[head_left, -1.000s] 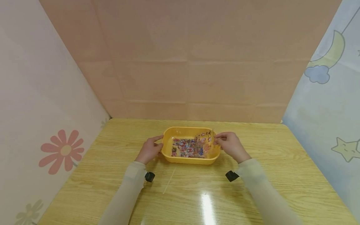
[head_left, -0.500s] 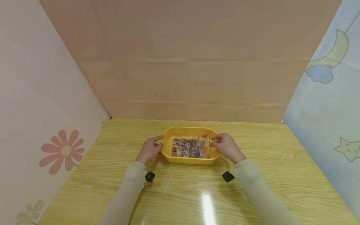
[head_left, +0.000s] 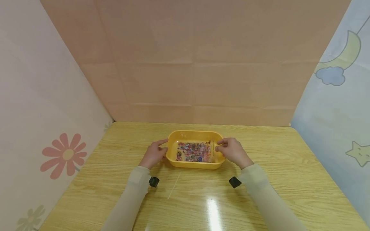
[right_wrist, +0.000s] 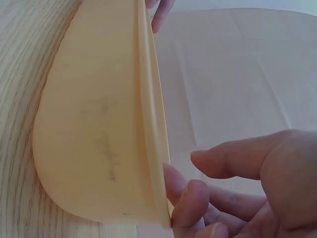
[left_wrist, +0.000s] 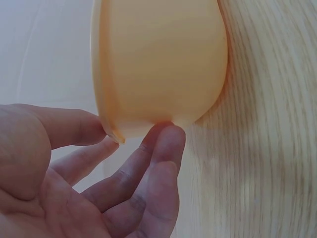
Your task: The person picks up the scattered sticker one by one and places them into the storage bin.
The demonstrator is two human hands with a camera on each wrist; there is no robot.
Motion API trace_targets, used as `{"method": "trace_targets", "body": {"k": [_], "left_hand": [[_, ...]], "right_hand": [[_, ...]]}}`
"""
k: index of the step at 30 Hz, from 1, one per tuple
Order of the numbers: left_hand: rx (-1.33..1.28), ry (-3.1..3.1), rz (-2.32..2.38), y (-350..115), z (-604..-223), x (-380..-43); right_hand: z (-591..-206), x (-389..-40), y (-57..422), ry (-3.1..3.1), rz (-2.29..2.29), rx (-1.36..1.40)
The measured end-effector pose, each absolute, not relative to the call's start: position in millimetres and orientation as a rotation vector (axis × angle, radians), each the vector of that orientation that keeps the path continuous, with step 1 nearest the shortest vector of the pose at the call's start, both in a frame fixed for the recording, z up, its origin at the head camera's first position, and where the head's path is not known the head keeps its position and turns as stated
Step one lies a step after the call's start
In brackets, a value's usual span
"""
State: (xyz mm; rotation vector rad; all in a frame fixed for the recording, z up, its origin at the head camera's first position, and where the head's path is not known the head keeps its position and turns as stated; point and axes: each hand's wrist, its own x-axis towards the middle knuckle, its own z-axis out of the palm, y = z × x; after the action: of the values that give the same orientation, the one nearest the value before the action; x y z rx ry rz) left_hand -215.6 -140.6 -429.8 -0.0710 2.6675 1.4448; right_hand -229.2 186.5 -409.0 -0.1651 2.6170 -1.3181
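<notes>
On the wooden table stands a yellow plastic basin [head_left: 196, 165]. Inside it lies a clear plastic sheet or bag [head_left: 193, 151] printed with small colourful figures; which of the two it is I cannot tell. My left hand [head_left: 154, 154] grips the basin's left end, thumb at the rim and fingers against the outer wall [left_wrist: 163, 64]. At the right end is my right hand [head_left: 233, 152], its thumb and forefinger reaching over the rim. In the right wrist view the thumb stands apart from the basin, while other fingers [right_wrist: 190, 203] are at the rim, holding nothing visible.
Wood-grain table [head_left: 289, 179] surrounds the basin. A brown papered wall [head_left: 190, 64] rises behind, with decorated walls at left and right. A thin pale strip [head_left: 174, 185] shows on the table in front of the basin.
The right end of the clear printed plastic, raised in my right hand earlier, has gone down into the basin. My right hand moved slightly left and down and let it go; my left stayed put.
</notes>
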Motion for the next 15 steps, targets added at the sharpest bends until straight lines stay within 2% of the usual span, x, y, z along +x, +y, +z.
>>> {"method": "trace_targets", "body": {"k": [15], "left_hand": [[-0.006, 2.721, 1.365, -143.9, -432.5, -209.2]], "right_hand": [[-413.0, -218.9, 202.1, 2.877, -1.175, -0.265]]}}
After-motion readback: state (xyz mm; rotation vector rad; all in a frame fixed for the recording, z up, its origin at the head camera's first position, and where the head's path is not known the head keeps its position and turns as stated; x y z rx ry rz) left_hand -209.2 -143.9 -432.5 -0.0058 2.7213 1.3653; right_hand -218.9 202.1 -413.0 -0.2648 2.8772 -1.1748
